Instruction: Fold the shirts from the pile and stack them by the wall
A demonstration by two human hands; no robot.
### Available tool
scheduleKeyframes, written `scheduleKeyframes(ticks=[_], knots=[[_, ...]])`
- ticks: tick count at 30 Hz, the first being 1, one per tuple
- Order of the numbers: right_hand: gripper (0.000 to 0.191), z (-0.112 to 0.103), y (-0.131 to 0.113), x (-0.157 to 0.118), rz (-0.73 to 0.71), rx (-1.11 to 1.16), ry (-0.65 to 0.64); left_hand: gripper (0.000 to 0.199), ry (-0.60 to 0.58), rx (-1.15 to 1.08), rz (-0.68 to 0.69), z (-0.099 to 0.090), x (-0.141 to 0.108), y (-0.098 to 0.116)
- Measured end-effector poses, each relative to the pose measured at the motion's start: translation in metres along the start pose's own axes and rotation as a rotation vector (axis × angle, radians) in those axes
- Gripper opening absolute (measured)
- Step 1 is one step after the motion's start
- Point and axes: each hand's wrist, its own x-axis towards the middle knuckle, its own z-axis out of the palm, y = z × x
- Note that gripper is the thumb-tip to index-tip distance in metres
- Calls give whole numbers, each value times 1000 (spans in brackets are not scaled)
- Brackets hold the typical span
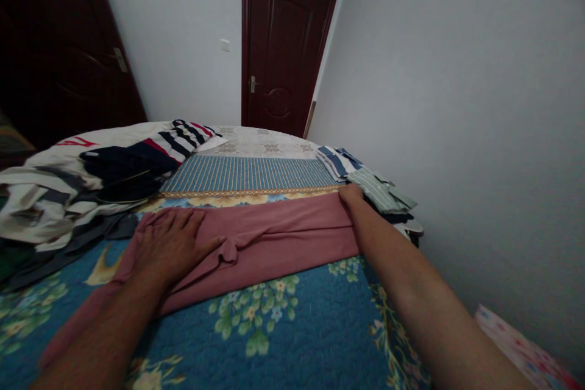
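Dusty-pink garment of thin, smooth-looking cloth (292,210) lies stretched lengthwise across a blue quilted cover with flower sprays (320,317), in a long folded strip between the person's two hands, one end trailing beneath the left forearm toward the near left. The left hand (171,244) presses palm down near the strip's left end, its fingers spread and released, gripping nothing. The right hand (351,195) is at the far right corner, its fingers bent over the edge; whether they pinch the cloth or merely rest on it cannot be told. The fabric looks light, limp and slightly stretchy, so it would likely follow any pull yet hold no shape by itself. Nothing about it seems fragile; the trouble is creasing, as the small pucker just beside the left thumb and the long ridge running to the right suggest. It is best taken by the outer corners, through all the layers at once, since a grip on the upper layer alone could slide it off the lower one. A flat palm suits the middle better than a pinch. Just beyond the right hand sits a pale green striped folded garment (377,190), and a loose navy garment (123,170) lies beyond the left.
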Motion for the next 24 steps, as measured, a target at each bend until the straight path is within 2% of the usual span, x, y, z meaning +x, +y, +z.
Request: scheduleKeyframes(ticks=[4,6,7,9,12,15,19,24], knots=[[43,-7,-7,-19,-41,36,68,94,9,-2,4,-1,-1,1],[43,-7,-18,-38,-144,77,113,94,9,-3,2,0,0,1],[42,-5,-27,-51,-222,106,129,94,7,-6,0,0,0,1],[43,0,-49,-81,-486,208,166,93,5,-14,-3,2,1,0],[45,12,-90,-134,-824,294,77,91,11,-23,1,3,2,-2],[49,24,-127,-180,-1022,301,-55,92,11,-13,7,4,3,-3],[59,37,-151,-209,-997,257,-163,95,-2,27,9,3,2,-4],[71,41,-142,-199,-892,210,-182,94,-1,30,10,1,1,-3]])
